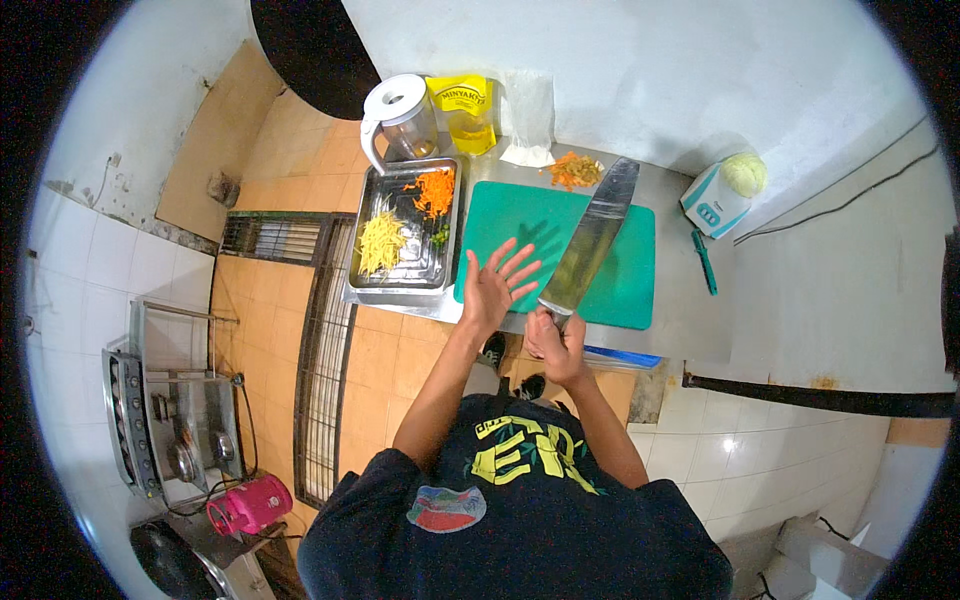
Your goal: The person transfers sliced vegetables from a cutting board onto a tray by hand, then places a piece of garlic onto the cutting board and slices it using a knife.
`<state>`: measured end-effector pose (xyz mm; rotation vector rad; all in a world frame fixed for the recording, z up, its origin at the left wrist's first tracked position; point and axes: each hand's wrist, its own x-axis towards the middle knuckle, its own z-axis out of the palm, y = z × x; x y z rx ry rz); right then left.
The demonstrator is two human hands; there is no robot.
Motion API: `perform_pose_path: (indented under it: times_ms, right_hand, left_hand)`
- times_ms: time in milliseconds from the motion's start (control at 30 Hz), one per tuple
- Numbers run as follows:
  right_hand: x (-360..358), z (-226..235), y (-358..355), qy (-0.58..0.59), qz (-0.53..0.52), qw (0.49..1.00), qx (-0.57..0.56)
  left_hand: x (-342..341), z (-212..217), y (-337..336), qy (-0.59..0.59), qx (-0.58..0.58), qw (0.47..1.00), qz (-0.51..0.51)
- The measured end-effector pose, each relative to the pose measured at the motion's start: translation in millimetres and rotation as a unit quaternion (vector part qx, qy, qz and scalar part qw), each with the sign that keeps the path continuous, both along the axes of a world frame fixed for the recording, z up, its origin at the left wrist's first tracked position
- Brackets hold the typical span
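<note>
My right hand (556,340) grips the handle of a large cleaver (592,238), whose broad blade points away across the green cutting board (625,262). The left hand (494,286) hovers flat with fingers spread over the board's near left corner, holding nothing. The board's surface looks bare under the blade. Left of it, a metal tray (410,275) holds yellow shreds (381,241) and shredded carrot (434,190). A small pile of orange vegetable scraps (574,170) lies just beyond the board's far edge.
A blender jug (401,117), a yellow oil pouch (464,113) and a clear plastic bag (529,118) stand at the back. To the right lie a green peeler (705,262), a white-and-blue box (713,201) and a cabbage (745,173). A gas stove (170,420) and a pink gas canister (250,505) sit at lower left.
</note>
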<state>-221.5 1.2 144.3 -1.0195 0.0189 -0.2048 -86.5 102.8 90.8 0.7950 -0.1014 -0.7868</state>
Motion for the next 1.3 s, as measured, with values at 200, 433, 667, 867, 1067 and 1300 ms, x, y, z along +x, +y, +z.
perform_pose_path:
  times_ms: [200, 433, 667, 867, 1067, 1300]
  right_hand:
    - [29.1, -36.0, -9.2, 0.131, 0.030, 0.925, -0.355]
    - [33.8, -75.4, -43.4, 0.303, 0.030, 0.771, -0.559]
    - [31.0, -82.3, -67.4, 0.193, -0.296, 0.878, -0.322]
    - [83.4, -78.3, -0.4, 0.246, -0.134, 0.862, -0.423]
    - [99.5, -52.8, 50.6, 0.101, -0.013, 0.879, -0.465]
    - [77.0, -77.7, 34.7, 0.166, -0.020, 0.862, -0.478]
  left_hand:
    - [42.3, -2.6, 23.9, 0.013, -0.059, 0.998, 0.021]
    - [71.4, -3.6, 53.0, 0.130, -0.179, 0.974, 0.043]
    - [93.3, -9.9, 64.1, 0.121, -0.113, 0.986, 0.003]
    - [113.8, -18.5, 66.9, 0.105, -0.079, 0.991, -0.021]
    - [111.6, -18.8, 71.4, 0.115, -0.159, 0.978, -0.073]
    - [104.1, -9.7, 88.0, 0.085, -0.138, 0.984, -0.071]
